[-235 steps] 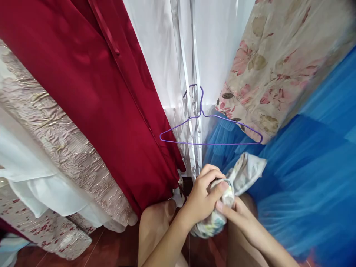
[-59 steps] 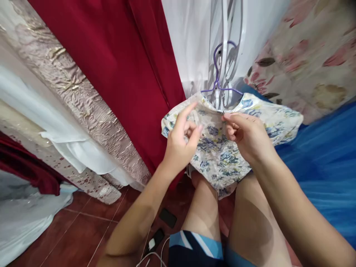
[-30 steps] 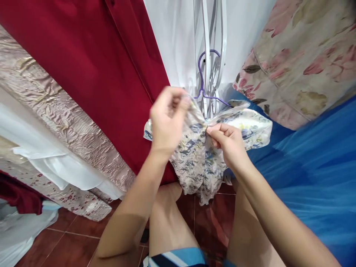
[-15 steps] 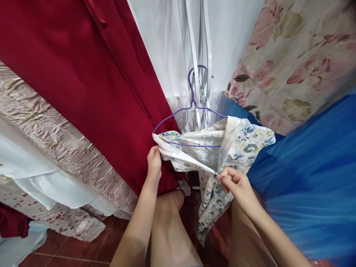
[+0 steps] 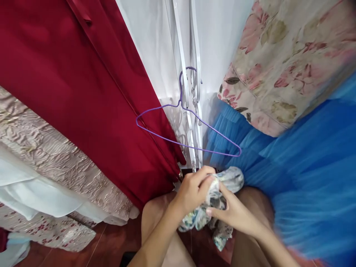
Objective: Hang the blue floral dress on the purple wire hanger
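Note:
A white garment [image 5: 214,191] with a blue and yellow floral print is bunched up between my two hands, above my knees. My left hand [image 5: 194,187] grips its upper left part, fingers closed over the cloth. From the right, my right hand [image 5: 232,211] clasps the bundle between thumb and fingers. A crumpled end of the garment hangs below toward the floor. Just above my hands, a bare purple hanger [image 5: 189,145] hangs tilted by its hook from the white metal rack [image 5: 194,92], lower on its right side.
On the left hang a long dark red cloth [image 5: 111,92] and a pink textured fabric [image 5: 63,155]. To the right are a flowered cloth [image 5: 267,74] and a blue pleated tulle skirt [image 5: 311,167]. Red-brown tiles [image 5: 97,244] cover the floor.
The floral garment has come off the purple hanger and is now gathered into a bundle. My left hand moved right and down to join my right hand on it.

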